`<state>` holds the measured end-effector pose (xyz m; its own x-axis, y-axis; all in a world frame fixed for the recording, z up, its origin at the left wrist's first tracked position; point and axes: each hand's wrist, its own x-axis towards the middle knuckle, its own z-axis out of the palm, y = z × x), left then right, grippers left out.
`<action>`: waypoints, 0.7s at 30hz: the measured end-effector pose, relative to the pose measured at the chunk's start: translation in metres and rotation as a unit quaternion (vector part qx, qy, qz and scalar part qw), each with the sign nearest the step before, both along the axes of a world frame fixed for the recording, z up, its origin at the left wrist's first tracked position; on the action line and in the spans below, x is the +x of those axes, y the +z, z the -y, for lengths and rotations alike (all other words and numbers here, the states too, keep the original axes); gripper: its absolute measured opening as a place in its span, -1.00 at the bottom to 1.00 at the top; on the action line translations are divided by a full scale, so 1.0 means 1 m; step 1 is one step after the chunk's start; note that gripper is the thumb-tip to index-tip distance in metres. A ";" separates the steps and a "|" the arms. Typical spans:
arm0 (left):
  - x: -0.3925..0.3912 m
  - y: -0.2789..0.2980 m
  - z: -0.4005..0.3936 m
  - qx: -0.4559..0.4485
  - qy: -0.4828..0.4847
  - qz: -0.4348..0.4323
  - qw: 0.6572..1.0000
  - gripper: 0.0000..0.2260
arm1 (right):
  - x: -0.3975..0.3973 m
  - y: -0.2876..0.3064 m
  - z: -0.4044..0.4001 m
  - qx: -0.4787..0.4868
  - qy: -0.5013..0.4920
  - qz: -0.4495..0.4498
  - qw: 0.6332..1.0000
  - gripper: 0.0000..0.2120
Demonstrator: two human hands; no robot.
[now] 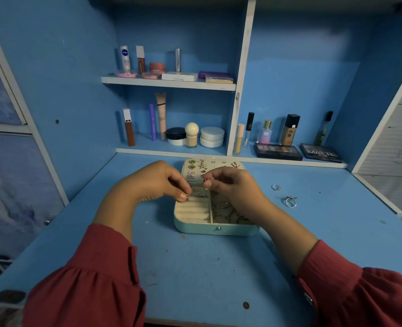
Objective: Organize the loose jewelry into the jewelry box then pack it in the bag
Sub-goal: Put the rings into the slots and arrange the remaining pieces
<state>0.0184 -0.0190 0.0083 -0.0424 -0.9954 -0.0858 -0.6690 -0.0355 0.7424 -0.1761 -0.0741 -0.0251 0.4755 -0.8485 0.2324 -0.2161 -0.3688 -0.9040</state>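
A pale green jewelry box (216, 228) lies open in the middle of the blue desk. Its raised lid (219, 169) carries several earrings. The left half has cream ring rolls (193, 212) with one ring (202, 195) seated in them; the right half holds thin bangles (228, 212). My left hand (157, 181) pinches a small ring (187, 198) just above the rolls. My right hand (233, 185) pinches a small piece with a red bit (207, 179) over the box. Two loose rings (276, 187) (291, 201) lie on the desk to the right. No bag is in view.
Shelves behind the box hold cosmetics: bottles, tubes and jars (190, 135), and two eyeshadow palettes (278, 151) (320, 152) at the back right. A white divider (240, 90) splits the shelving. The blue desk (195, 267) extends toward me, between my red sleeves.
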 end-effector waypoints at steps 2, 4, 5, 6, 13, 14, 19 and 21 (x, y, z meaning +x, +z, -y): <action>-0.001 0.001 0.000 -0.010 0.008 0.012 1.000 -0.84 | 0.000 -0.001 0.000 0.001 0.000 -0.001 1.000 -0.88; -0.003 0.001 -0.001 -0.011 0.015 0.023 1.000 -0.84 | 0.000 -0.001 0.001 0.004 -0.002 -0.001 1.000 -0.88; -0.005 0.001 -0.001 -0.010 0.020 0.026 0.999 -0.82 | 0.000 -0.002 0.001 0.005 -0.004 -0.001 1.000 -0.89; -0.006 0.001 -0.002 -0.008 0.025 0.027 0.999 -0.81 | 0.000 -0.002 0.002 0.006 -0.005 -0.001 1.000 -0.90; -0.006 0.001 -0.001 0.027 0.054 0.020 0.998 -0.84 | -0.002 0.001 -0.002 0.021 0.004 -0.012 1.000 -0.90; -0.006 0.001 -0.001 0.029 0.055 0.017 0.998 -0.84 | -0.002 0.002 -0.003 0.020 0.005 -0.020 1.000 -0.89; -0.006 0.001 -0.002 0.026 0.050 0.015 0.998 -0.86 | -0.002 0.004 -0.008 -0.005 -0.010 -0.082 0.997 -0.92; -0.005 0.001 -0.002 0.026 0.046 0.013 0.999 -0.86 | -0.001 0.004 -0.010 -0.017 -0.020 -0.106 0.994 -0.92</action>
